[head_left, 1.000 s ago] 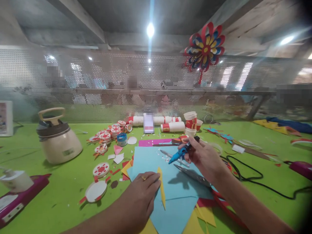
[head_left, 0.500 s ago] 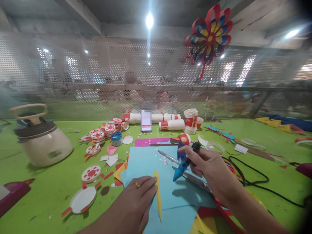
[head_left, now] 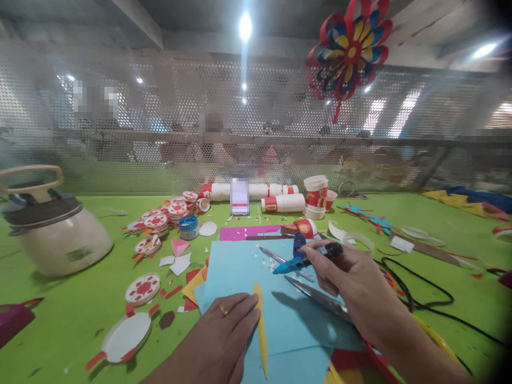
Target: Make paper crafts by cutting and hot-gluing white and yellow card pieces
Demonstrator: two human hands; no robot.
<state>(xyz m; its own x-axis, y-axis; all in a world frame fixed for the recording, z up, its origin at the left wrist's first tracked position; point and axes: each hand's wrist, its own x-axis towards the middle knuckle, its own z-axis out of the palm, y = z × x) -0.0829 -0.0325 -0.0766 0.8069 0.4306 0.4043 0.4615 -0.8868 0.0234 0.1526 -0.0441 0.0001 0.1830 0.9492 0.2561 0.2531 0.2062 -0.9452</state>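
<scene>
My left hand (head_left: pixel 224 330) rests flat on light blue paper (head_left: pixel 236 261), its fingers stretched out. Its fingertips touch a narrow, pointed yellow paper strip (head_left: pixel 261 333). Over the paper, my right hand (head_left: pixel 352 272) grips a blue-and-black pen-shaped tool (head_left: pixel 296 263) with its blue tip pointing left, above the sheet. Beneath that hand lies a pointed metal blade (head_left: pixel 316 296), partly hidden; a second slim metal piece (head_left: pixel 276 256) lies beside it. Behind the tool stands a dark blue object (head_left: pixel 298 244) that I cannot make out. Small paper scraps dot the sheet.
Red-and-white paper discs (head_left: pixel 143 288), a blue-lidded jar (head_left: pixel 189 227) and a cream kettle (head_left: pixel 60 234) stand left. A phone (head_left: pixel 239 197) and paper cups (head_left: pixel 316 194) are at the back. A black cable (head_left: pixel 432 304) loops at right. A paper flower pinwheel (head_left: pixel 352 52) hangs above.
The tool in my right hand has tilted flatter, and its blue tip has moved up and left, farther from the yellow strip. My left hand stays by the strip. The view has shifted slightly.
</scene>
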